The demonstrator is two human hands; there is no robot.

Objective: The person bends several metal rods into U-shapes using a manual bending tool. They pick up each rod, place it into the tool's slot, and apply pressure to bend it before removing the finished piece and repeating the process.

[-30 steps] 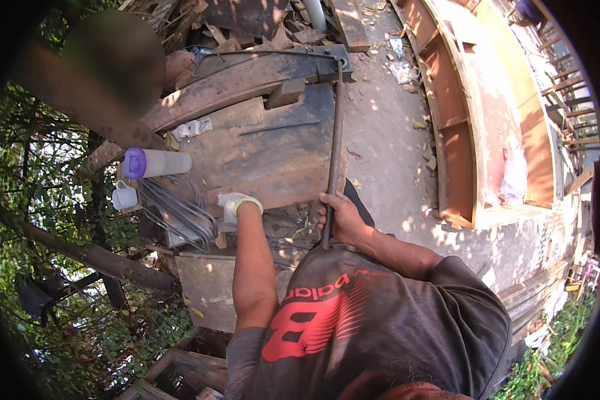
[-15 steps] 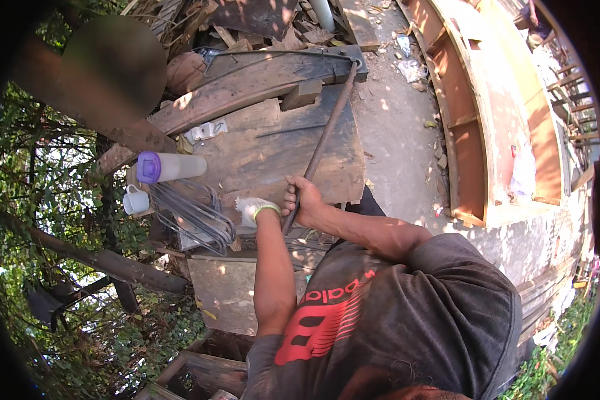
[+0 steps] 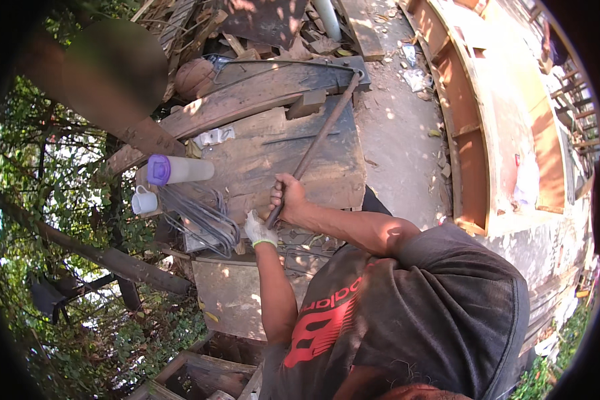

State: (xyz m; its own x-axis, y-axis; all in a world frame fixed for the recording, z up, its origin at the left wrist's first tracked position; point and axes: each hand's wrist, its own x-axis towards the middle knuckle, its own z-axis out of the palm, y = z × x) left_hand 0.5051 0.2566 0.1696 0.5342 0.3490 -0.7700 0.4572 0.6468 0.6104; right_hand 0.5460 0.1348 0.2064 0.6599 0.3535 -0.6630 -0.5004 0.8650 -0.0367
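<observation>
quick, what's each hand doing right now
Left hand: gloved, resting on the bench by the bent wire loops; grip cannot be told.
Right hand: closed around the long metal bar.

One long metal bar, one bottle with a purple cap, one white cup, one bundle of bent wire, two hands at the bench

Harsh dappled sunlight, fisheye-warped dark rim, blurred patch.
</observation>
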